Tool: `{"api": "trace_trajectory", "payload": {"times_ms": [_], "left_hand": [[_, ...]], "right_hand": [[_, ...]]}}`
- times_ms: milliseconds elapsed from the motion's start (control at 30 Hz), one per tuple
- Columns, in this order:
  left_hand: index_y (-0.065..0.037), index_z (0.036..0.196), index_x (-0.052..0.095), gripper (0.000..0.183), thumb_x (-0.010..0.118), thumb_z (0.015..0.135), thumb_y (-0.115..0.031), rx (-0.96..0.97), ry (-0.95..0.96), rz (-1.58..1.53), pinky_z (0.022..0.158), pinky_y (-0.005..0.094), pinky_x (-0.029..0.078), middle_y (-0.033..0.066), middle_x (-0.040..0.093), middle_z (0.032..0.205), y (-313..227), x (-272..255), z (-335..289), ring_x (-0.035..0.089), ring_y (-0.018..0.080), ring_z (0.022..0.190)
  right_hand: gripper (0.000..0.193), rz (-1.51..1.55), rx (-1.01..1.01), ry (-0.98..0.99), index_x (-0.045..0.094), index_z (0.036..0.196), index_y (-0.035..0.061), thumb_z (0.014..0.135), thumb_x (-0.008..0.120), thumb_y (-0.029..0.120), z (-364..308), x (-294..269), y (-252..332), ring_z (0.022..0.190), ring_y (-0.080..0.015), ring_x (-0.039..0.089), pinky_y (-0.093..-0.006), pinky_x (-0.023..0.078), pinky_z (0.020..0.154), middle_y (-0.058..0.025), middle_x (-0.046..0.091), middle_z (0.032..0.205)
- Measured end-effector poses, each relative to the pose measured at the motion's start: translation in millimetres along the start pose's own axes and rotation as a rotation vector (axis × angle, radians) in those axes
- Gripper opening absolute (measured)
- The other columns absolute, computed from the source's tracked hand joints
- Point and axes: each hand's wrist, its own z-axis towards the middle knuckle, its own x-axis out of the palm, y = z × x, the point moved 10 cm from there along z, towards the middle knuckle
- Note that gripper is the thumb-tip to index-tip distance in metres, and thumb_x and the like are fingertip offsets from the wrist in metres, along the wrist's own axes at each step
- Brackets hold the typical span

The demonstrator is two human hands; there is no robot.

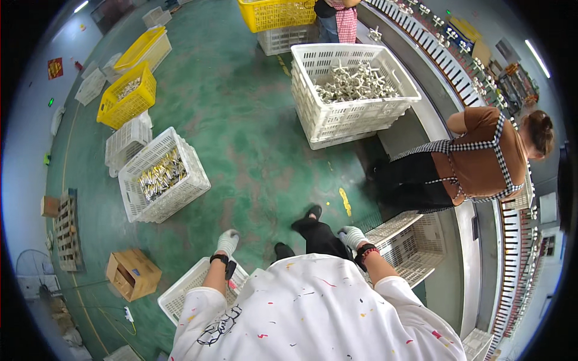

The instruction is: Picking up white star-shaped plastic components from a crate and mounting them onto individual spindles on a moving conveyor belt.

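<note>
My left hand point(227, 242), in a white knit glove, hangs low in front of me, over the green floor just beyond a white plastic crate point(180, 295). A dark band circles that wrist. Nothing shows in this hand. On the other side, my right hand point(353, 237) wears a similar glove with grey at the fingertips and hangs beside my dark trouser leg point(325, 239). A red and black band is on that wrist. Nearest to it is an empty-looking white crate point(424, 240) on the right. Both hands' fingers point down and are mostly hidden.
Ahead right, stacked white crates point(355, 114) hold many pale metal parts. A white crate point(195, 174) of shiny parts stands ahead left, near yellow crates point(129, 108). An open cardboard box point(144, 280) sits left. A person in a checked apron point(481, 156) works at the conveyor line point(512, 265).
</note>
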Motion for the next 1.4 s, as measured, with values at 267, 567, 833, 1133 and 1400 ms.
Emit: {"api": "trace_trajectory", "payload": {"times_ms": [267, 567, 833, 1133, 1400], "left_hand": [[-0.007, 0.094, 0.064, 0.021, 0.056, 0.076, -0.015, 0.139, 0.107, 0.105, 0.076, 0.0315, 0.047, 0.0149, 0.064, 0.088, -98, 13, 70, 0.062, 0.0252, 0.081], [-0.007, 0.097, 0.063, 0.026, 0.054, 0.076, -0.019, -0.210, 0.435, 0.438, 0.084, 0.0334, 0.044, 0.0141, 0.062, 0.100, -103, 14, 169, 0.058, 0.0288, 0.094], [-0.005, 0.101, 0.060, 0.022, 0.050, 0.082, -0.007, 0.008, 0.280, 0.042, 0.064, 0.0258, 0.048, 0.0066, 0.063, 0.086, -276, -11, 326, 0.058, 0.0133, 0.071], [-0.001, 0.104, 0.057, 0.021, 0.050, 0.085, -0.006, 0.833, 0.190, -0.466, 0.076, 0.0245, 0.045, 0.0052, 0.061, 0.094, -678, -199, 346, 0.056, 0.0103, 0.081], [0.001, 0.121, 0.044, 0.045, 0.056, 0.081, -0.017, 2.037, -0.211, -0.496, 0.096, 0.0370, 0.035, 0.0170, 0.050, 0.118, -840, -378, 183, 0.049, 0.0255, 0.109]], "right_hand": [[0.034, -0.053, 0.314, 0.214, 0.059, 0.104, 0.0078, 0.078, 0.045, 0.024, 53, 38, -112, 0.091, -0.0336, 0.057, -0.0376, 0.045, 0.078, -0.0163, 0.061, 0.098], [0.030, 0.220, 0.160, 0.051, 0.063, 0.091, 0.0030, 0.076, 0.050, 0.025, 176, -61, -54, 0.082, -0.0279, 0.062, -0.0357, 0.047, 0.073, -0.0179, 0.063, 0.086], [0.027, 0.267, 0.303, -0.030, 0.064, 0.090, 0.0029, 0.081, 0.048, 0.023, 288, -174, -75, 0.059, -0.0202, 0.061, -0.0331, 0.047, 0.059, -0.0112, 0.063, 0.069], [0.022, 0.500, 0.304, -0.292, 0.062, 0.094, 0.0016, 0.081, 0.050, 0.015, 309, -244, -58, 0.055, -0.0154, 0.057, -0.0285, 0.046, 0.052, -0.0085, 0.063, 0.070], [0.024, 0.680, 0.513, -0.166, 0.063, 0.088, 0.0031, 0.080, 0.051, 0.022, 309, -201, 29, 0.056, -0.0192, 0.059, -0.0320, 0.046, 0.055, -0.0117, 0.062, 0.067]]}}
